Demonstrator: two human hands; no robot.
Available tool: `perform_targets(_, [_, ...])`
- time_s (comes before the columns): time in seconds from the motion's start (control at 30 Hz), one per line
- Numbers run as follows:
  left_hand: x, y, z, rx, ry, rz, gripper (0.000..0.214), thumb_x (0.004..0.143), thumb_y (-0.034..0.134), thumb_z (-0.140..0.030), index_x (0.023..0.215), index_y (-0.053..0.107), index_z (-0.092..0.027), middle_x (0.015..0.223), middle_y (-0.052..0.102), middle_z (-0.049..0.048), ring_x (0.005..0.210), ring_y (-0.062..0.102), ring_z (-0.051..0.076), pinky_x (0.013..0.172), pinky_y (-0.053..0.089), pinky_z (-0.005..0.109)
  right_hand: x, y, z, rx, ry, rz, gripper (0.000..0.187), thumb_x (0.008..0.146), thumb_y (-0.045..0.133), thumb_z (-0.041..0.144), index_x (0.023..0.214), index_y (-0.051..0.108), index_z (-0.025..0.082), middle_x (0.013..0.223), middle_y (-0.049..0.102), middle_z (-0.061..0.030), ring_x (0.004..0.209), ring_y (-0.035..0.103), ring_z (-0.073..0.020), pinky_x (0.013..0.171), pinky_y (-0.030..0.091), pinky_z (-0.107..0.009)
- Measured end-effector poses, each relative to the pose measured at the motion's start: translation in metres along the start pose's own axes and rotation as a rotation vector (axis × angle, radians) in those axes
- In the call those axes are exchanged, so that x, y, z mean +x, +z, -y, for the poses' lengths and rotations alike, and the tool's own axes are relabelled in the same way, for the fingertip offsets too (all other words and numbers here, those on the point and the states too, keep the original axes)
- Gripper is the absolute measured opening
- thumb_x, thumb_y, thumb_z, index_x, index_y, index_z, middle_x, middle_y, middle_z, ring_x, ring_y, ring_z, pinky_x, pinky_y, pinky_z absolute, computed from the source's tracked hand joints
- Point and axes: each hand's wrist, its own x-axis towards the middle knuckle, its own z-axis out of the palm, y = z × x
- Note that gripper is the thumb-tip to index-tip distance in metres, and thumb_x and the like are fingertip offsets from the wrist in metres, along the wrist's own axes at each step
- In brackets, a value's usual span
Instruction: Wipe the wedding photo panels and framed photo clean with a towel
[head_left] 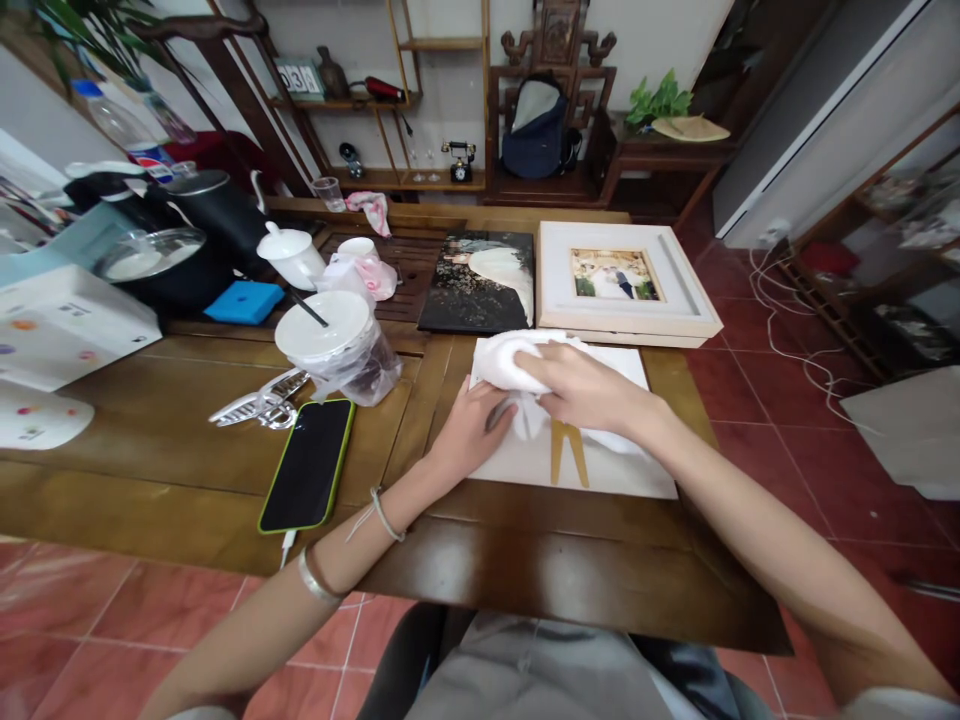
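Observation:
A white board [501,462] with a gold two-legged shape [568,455] lies flat on the table before me. My right hand [581,385] is closed on a bunched white cloth [517,362], pressed over the board's upper part. Some loose cloth spreads to the right beneath my wrist. My left hand [472,430] rests at the board's left edge with fingers apart, close to the cloth. A dark curved mark shows between its thumb and fingers. Behind the board are a white box frame with a photo [615,280] and a dark photo panel [480,280].
Left on the wooden table [150,430] are a phone [309,465] on a cable, a clear hair clip [262,400], a lidded cup with straw [330,330], a blue case [244,300], a white teapot [291,255] and a tissue box [71,320]. The table edge lies near my lap.

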Motion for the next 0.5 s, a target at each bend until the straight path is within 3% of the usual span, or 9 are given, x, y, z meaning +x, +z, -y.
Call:
perform_targets(0.1, [0.000, 0.000, 0.000, 0.003, 0.012, -0.025, 0.018, 0.088, 0.050, -0.020, 0.097, 0.067, -0.020, 0.100, 0.070, 0.0063, 0.103, 0.063, 0.024, 0.111, 0.029, 0.050, 0.020, 0.008, -0.004, 0.018, 0.012, 0.081, 0.024, 0.078, 0.050, 0.012, 0.101, 0.050, 0.017, 0.104, 0.059, -0.0107, 0.094, 0.055, -0.0242, 0.083, 0.039, -0.036])
perform_targets(0.17, [0.000, -0.001, 0.000, -0.003, 0.016, -0.020, 0.021, 0.088, 0.050, -0.019, 0.101, 0.066, -0.021, 0.103, 0.070, 0.0058, 0.104, 0.062, 0.024, 0.111, 0.028, 0.050, 0.020, 0.010, -0.007, 0.019, 0.053, 0.091, 0.026, 0.075, 0.051, 0.009, 0.100, 0.049, 0.018, 0.095, 0.060, -0.0084, 0.085, 0.056, -0.0225, 0.073, 0.040, -0.032])
perform_targets(0.3, [-0.001, -0.001, 0.001, -0.015, 0.010, 0.013, 0.028, 0.090, 0.047, -0.019, 0.113, 0.063, -0.024, 0.117, 0.067, 0.0054, 0.116, 0.058, 0.023, 0.113, 0.024, 0.053, 0.004, 0.005, -0.015, 0.022, 0.121, 0.099, 0.035, 0.066, 0.047, -0.001, 0.096, 0.049, 0.018, 0.079, 0.056, -0.0040, 0.071, 0.054, -0.0191, 0.056, 0.034, -0.025])
perform_targets(0.4, [-0.001, 0.000, 0.002, -0.024, -0.003, 0.017, 0.032, 0.091, 0.047, -0.021, 0.121, 0.059, -0.022, 0.132, 0.060, 0.0077, 0.129, 0.050, 0.024, 0.114, 0.021, 0.056, -0.013, -0.001, -0.026, 0.028, 0.163, 0.091, 0.036, 0.066, 0.046, -0.002, 0.096, 0.049, 0.018, 0.079, 0.056, -0.0040, 0.075, 0.056, -0.0198, 0.059, 0.036, -0.026])
perform_targets(0.5, [-0.002, 0.002, 0.004, -0.023, -0.012, 0.013, 0.033, 0.091, 0.048, -0.022, 0.122, 0.059, -0.020, 0.135, 0.058, 0.0093, 0.132, 0.047, 0.024, 0.114, 0.022, 0.056, -0.035, -0.005, -0.042, 0.036, 0.204, 0.090, 0.031, 0.067, 0.048, 0.002, 0.093, 0.048, 0.018, 0.081, 0.057, -0.0054, 0.080, 0.056, -0.0225, 0.065, 0.040, -0.029])
